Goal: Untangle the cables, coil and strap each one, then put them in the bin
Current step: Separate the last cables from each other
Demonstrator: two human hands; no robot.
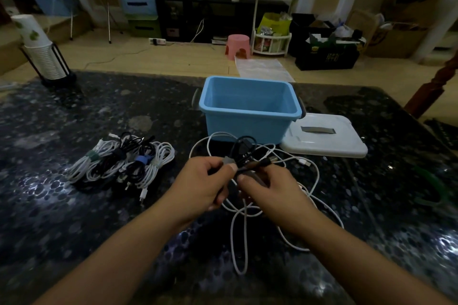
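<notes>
I see both hands meeting just in front of the blue bin (250, 111), above the table (74, 205). Left hand (202, 184) has fingers curled in, thumb & forefinger pinching a small black cable bundle (244, 150) at its lower end — what looks like a grey strap (227, 160) sits right at the pinch. Right hand (267, 193) is curled too, thumb pressed on the same black bundle from the other side, so both hands are closed on it, not spread. A loose white cable (238, 230) sprawls on the table under & around the hands, loops reaching up to the bin's front wall, one connector end lying right of the hands. Left of the bin, well apart — a row of coiled cables (119, 163), white & black, each already strapped, lying on the table. Bin is open and upright; its white lid (327, 138) lies flat at its right side, touching or nearly so. No writing I can read on bin, lid or cables; too dim & blurred.
</notes>
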